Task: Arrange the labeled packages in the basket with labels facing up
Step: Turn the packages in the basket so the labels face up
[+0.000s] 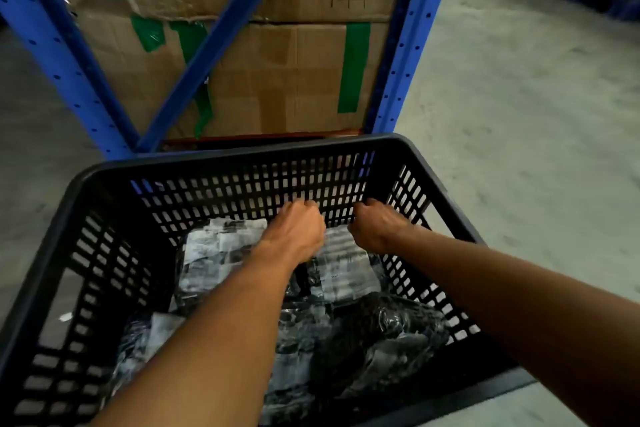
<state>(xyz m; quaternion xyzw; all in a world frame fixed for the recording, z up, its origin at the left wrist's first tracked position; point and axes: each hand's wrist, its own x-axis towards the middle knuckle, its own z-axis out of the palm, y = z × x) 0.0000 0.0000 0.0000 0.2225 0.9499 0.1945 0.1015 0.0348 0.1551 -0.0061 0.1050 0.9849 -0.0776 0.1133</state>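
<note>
The head view shows the left hand [294,230] and right hand [379,225] both curled closed at the far end of the black basket [242,156], apparently pinching the far edge of a labeled package [343,270] whose white label faces up. To finish this placement well, the person should probably press it flat beside the neighbouring package [221,250]. The dark, glossy package [381,329] nearer the camera shows less label and may need turning.
</note>
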